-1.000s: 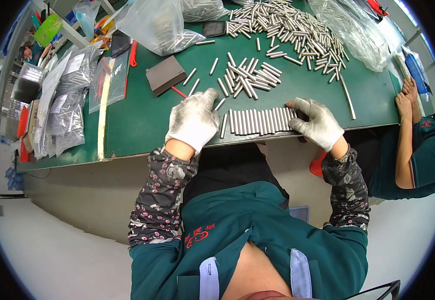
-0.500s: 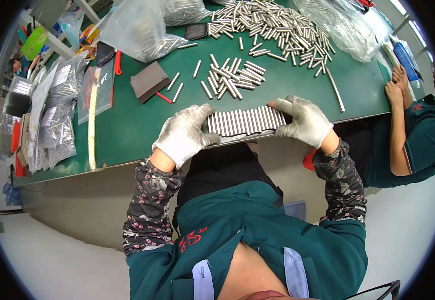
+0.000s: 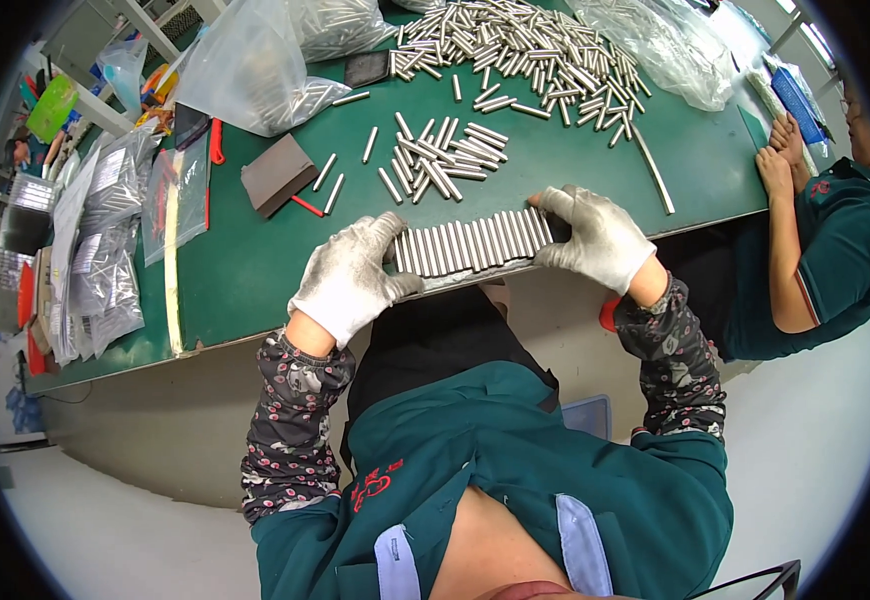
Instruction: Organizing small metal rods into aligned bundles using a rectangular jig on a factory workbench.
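Note:
A side-by-side row of short metal pins [image 3: 472, 245] lies along the front edge of the green table, with something pale under its near side. My left hand [image 3: 348, 272], in a greyed white glove, clasps the left end, thumb on the near side and fingers at the far side. At the right end my right hand [image 3: 597, 238], gloved the same way, grips the row between thumb and fingers. Just beyond the row is a small loose heap of pins [image 3: 445, 158], with a few single ones to its left.
A brown block [image 3: 279, 175] stands left of the small heap. Farther back lie a large pile of pins [image 3: 525, 55] and plastic bags [image 3: 250, 75]. A thin metal strip [image 3: 653, 170] points toward the right front edge. At the right, a co-worker's hands [image 3: 781, 155] rest on the table.
The whole view has shifted slightly, so the table appears farther left. Both hands keep their hold on the ends of the row, which looks the same.

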`<state>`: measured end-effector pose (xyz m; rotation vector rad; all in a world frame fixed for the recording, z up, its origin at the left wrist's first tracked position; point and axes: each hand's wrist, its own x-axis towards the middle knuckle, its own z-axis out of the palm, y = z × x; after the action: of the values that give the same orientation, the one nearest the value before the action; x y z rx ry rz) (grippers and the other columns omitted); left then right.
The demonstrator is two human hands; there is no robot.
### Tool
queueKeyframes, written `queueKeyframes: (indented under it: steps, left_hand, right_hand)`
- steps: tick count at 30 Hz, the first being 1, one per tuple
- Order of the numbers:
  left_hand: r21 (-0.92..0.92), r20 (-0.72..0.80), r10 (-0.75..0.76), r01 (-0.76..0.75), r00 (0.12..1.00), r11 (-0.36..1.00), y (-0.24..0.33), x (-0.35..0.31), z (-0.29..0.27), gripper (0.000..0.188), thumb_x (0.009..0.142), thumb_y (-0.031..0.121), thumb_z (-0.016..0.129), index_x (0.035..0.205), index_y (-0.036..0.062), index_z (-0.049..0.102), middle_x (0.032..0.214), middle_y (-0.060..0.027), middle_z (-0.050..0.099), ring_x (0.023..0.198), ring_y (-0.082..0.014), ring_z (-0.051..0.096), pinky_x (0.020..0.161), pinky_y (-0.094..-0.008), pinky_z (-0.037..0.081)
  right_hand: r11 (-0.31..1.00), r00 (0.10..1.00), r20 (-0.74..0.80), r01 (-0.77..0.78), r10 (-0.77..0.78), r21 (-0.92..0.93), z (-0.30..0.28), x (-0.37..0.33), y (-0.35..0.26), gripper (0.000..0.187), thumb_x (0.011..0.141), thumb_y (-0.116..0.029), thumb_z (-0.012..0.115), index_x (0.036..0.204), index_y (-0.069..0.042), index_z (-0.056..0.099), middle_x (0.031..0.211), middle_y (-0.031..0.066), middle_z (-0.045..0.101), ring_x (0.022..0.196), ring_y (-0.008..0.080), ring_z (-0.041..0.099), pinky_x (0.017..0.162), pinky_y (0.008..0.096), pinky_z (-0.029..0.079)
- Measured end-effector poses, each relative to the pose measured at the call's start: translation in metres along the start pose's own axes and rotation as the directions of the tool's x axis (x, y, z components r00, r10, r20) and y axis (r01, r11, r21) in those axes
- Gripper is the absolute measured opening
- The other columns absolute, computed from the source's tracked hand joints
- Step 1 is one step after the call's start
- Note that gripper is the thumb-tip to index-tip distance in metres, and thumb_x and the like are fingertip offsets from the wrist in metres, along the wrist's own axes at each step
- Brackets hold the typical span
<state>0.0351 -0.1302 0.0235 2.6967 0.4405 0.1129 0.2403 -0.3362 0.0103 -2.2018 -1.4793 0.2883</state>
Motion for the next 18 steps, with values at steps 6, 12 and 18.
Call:
queueKeyframes:
  steps: [6, 12, 18]
  left_hand:
    - [-0.058, -0.022, 0.002, -0.003, 1.0, 0.998, 0.003, 0.003, 0.006, 0.053, 0.067, 0.027, 0.079, 0.111, 0.0067, 0.057, 0.09, -0.0137, 0.062, 0.084, -0.0339, 0.062, 0.074, -0.0426, 0.05]
    - [-0.061, -0.024, -0.012, 0.01, 1.0, 0.998, 0.011, 0.007, 0.01, 0.059, 0.063, 0.019, 0.081, 0.114, 0.0018, 0.058, 0.092, -0.0153, 0.064, 0.082, -0.0295, 0.064, 0.075, -0.0366, 0.052]
    - [-0.162, -0.085, 0.04, -0.053, 0.996, 0.985, 0.004, 0.001, 0.01, 0.059, 0.066, 0.014, 0.079, 0.119, 0.001, 0.057, 0.086, -0.0119, 0.061, 0.072, -0.0221, 0.06, 0.07, -0.0317, 0.05]
  right_hand:
    - [0.989, 0.998, 0.029, -0.058, 0.054, 0.139, -0.01, -0.006, 0.013, 0.055, 0.067, -0.015, 0.072, 0.119, -0.004, 0.057, 0.089, 0.0139, 0.06, 0.085, 0.0289, 0.059, 0.079, 0.0374, 0.049]
    - [0.965, 0.994, 0.068, -0.094, 0.08, 0.244, -0.013, -0.007, 0.016, 0.052, 0.072, -0.007, 0.069, 0.122, -0.002, 0.056, 0.088, 0.0113, 0.057, 0.078, 0.0222, 0.058, 0.069, 0.032, 0.052]
    - [0.963, 0.997, 0.05, -0.073, 0.062, 0.259, -0.013, -0.007, 0.013, 0.046, 0.074, -0.014, 0.066, 0.118, -0.003, 0.058, 0.091, 0.016, 0.062, 0.085, 0.0306, 0.06, 0.079, 0.0374, 0.048]
